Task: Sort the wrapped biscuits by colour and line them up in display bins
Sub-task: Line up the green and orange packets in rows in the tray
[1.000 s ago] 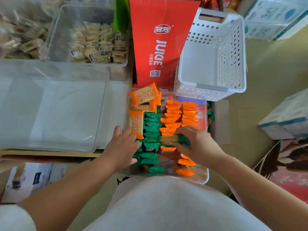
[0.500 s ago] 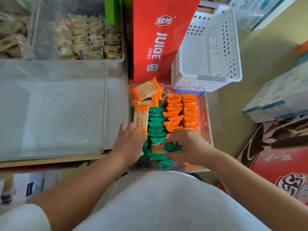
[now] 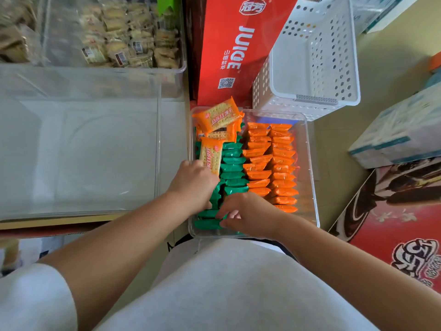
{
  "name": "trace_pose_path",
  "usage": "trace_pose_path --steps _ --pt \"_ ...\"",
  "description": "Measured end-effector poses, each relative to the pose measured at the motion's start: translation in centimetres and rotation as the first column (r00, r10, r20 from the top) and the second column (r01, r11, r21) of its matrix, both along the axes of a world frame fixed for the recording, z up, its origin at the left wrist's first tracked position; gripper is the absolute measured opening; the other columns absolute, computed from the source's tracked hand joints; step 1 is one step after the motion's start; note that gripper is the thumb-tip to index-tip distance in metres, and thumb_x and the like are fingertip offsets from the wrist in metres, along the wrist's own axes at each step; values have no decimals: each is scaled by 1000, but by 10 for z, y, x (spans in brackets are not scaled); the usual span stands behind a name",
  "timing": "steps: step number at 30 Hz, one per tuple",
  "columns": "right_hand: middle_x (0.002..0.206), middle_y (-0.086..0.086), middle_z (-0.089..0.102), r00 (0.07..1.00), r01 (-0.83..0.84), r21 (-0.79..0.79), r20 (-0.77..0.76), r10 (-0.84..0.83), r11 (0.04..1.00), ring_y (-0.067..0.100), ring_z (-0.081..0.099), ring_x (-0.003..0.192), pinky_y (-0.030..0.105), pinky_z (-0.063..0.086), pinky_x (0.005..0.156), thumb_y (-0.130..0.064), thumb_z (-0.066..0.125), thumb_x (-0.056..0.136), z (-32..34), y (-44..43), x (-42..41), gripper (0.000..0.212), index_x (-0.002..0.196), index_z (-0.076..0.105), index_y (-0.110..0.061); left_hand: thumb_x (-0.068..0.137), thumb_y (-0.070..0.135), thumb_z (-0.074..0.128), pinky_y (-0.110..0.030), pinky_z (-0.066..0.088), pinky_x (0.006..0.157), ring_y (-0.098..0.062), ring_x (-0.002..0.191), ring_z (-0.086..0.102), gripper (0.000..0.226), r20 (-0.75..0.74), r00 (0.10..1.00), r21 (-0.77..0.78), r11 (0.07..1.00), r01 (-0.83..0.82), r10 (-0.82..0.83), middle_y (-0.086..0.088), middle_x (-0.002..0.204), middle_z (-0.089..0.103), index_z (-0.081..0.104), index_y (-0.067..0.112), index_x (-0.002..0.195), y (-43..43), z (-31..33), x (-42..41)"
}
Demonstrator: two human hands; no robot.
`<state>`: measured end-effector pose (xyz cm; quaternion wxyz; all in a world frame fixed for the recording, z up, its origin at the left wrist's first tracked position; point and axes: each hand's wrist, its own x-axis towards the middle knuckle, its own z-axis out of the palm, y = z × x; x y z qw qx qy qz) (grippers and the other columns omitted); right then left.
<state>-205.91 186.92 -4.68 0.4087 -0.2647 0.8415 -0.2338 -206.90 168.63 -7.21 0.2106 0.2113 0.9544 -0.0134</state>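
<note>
Green wrappers hide most of what your left hand (image 3: 193, 185) is doing. Its knuckles face the camera and its fingers curl down out of sight among the green packets (image 3: 232, 168), so I cannot tell whether it grips one or only rests there. The near end of a loose orange packet (image 3: 210, 155) touches that hand. Your right hand (image 3: 241, 216) covers the near end of the green rows and the near orange ones; its fingers are bent, and the tips seem to pinch a green packet at the near end. Your wrist and white clothing cut off the near edge of the clear bin (image 3: 310, 177). The pale wrapped biscuits (image 3: 119, 41) in the far bin are too blurred to read. Inside the clear bin, the green packets stand on edge in rows along the left side. Just beside them, the orange packets (image 3: 281, 163) stand in two tidy rows on the right. A few more orange ones (image 3: 217, 115) lie flat on top at the far left corner. The bin sits between a large see-through bin (image 3: 157, 139) on the tabletop and a white basket (image 3: 310, 56), with a red juice carton (image 3: 238, 44) behind it.
</note>
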Motion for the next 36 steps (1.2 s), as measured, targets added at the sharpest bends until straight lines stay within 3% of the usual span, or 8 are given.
trace_pose_path --steps 6,10,13,18,29,31,33,36 --pt "114 -7 69 990 -52 127 -120 68 990 8 58 89 25 43 72 -36 64 96 -13 -11 3 22 112 76 -28 79 45 81 -36 38 80 -19 99 49 35 41 999 325 946 -6 -8 7 97 54 64 24 100 -16 -5 1" --pt "110 -14 72 994 -30 143 -103 45 989 3 56 83 30 52 75 -41 59 95 -12 -15 1 24 110 76 -32 73 25 87 -37 43 74 -23 91 52 23 -156 983 482 876 -13 101 0 93 60 70 15 85 -34 -5 17" --pt "110 -16 72 993 -47 195 -100 68 980 3 61 90 30 54 75 -61 62 88 -9 -22 2 40 116 73 -35 72 21 84 -46 42 88 -32 109 55 23 -256 941 457 886 -82 220 -10 112 63 71 11 89 -39 -1 31" --pt "117 -11 71 983 -121 344 -90 161 931 14 62 109 34 55 86 -53 61 94 -11 -21 0 36 122 70 -33 78 27 81 -50 45 97 -35 117 56 28 -221 934 381 906 -184 282 -17 127 60 71 7 94 -43 -8 42" --pt "103 2 68 929 -205 444 -191 316 872 25 64 92 33 49 70 -49 55 99 -18 -35 9 32 114 64 -22 81 27 77 -51 45 95 -34 115 55 24 -232 934 376 910 -173 273 -15 128 57 72 8 94 -41 -9 41" --pt "102 0 69 941 -152 403 -219 257 902 22 65 90 32 51 70 -50 54 99 -12 -24 12 35 112 64 -20 81 27 77 -51 45 96 -33 116 54 24 -225 934 374 910 -179 276 -15 128 56 72 8 95 -41 -9 41" --pt "94 -3 72 957 71 292 -289 17 954 18 67 83 33 56 71 -52 59 96 -8 -5 12 35 104 70 -20 82 27 77 -51 44 96 -34 117 53 24 -222 935 373 910 -179 275 -15 129 56 72 8 95 -41 -9 41" --pt "98 -4 76 922 335 291 -298 -248 896 17 69 86 33 58 74 -48 67 91 -10 28 11 30 105 75 -23 83 28 76 -51 44 97 -34 119 53 24 -225 935 367 912 -181 276 -15 130 56 72 8 96 -41 -9 42"
